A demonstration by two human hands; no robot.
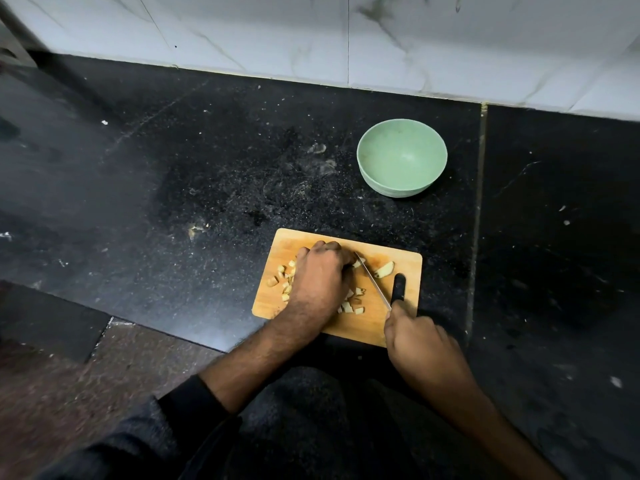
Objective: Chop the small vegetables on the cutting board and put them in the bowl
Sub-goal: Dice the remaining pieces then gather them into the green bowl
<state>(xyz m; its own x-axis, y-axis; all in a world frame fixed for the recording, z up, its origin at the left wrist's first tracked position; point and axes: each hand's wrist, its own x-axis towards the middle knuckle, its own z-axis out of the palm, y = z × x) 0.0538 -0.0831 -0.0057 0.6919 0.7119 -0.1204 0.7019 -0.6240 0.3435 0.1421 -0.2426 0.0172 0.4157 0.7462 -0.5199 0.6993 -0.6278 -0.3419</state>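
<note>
Left hand [320, 271] over pieces [349, 303], right hand [415, 336] gripping knife [372, 280]

On the cutting board [388, 327], the left hand [320, 277] steadies a vegetable while the right hand [420, 344] grips the knife [372, 280].

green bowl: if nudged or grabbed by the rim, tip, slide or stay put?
The green bowl looks empty and thin-walled, so probably light for its size. It stands upright on a base narrower than its rim, so a push high on the rim may tip it, while a low push would more likely slide it on the polished black counter. It looks rigid, likely plastic.
</note>
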